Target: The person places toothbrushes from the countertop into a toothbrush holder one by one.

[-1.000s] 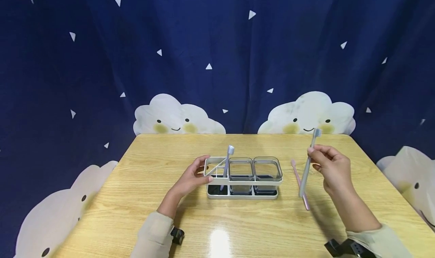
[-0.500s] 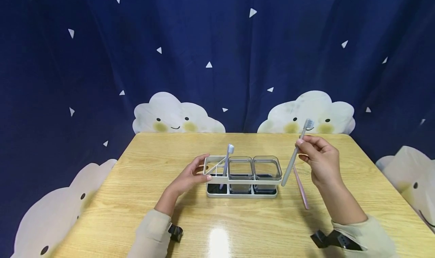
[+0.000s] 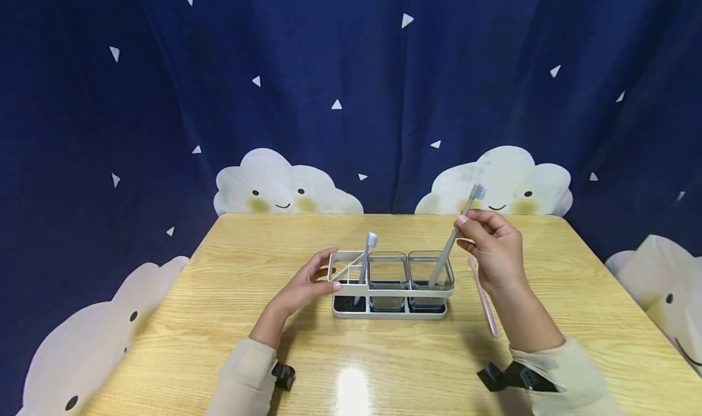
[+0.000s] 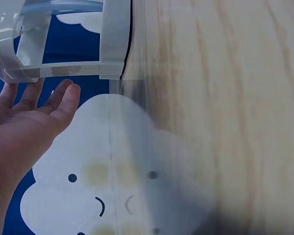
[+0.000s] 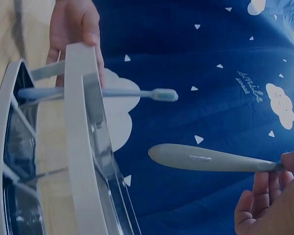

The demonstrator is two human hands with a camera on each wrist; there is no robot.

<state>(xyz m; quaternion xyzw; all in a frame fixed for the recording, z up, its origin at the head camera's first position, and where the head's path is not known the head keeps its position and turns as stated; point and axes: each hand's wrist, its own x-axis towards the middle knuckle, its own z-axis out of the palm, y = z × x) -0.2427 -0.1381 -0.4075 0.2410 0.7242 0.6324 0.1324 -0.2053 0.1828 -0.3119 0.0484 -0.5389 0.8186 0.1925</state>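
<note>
My left hand (image 3: pixel 303 289) holds the left end of a white toothbrush holder (image 3: pixel 408 293), thumb at the front corner and fingers at the back. A lilac toothbrush (image 3: pixel 364 262) leans upright in the holder's divided left section. Two clear square cups sit in it, a middle cup (image 3: pixel 387 271) and a right cup (image 3: pixel 419 270). My right hand (image 3: pixel 496 248) pinches a grey toothbrush (image 3: pixel 448 245) near its neck, bristles up. Its handle end (image 5: pixel 169 155) hangs over the right cup, apart from the holder in the right wrist view.
A pink toothbrush (image 3: pixel 485 303) lies on the wooden table (image 3: pixel 417 367), right of the holder and beside my right forearm. Behind the table hangs a dark blue curtain (image 3: pixel 307 56) with white clouds and triangles.
My right hand has carried the grey toothbrush leftward and slightly up, from above the pink toothbrush to over the right cup. My left hand and the holder have stayed in place.
</note>
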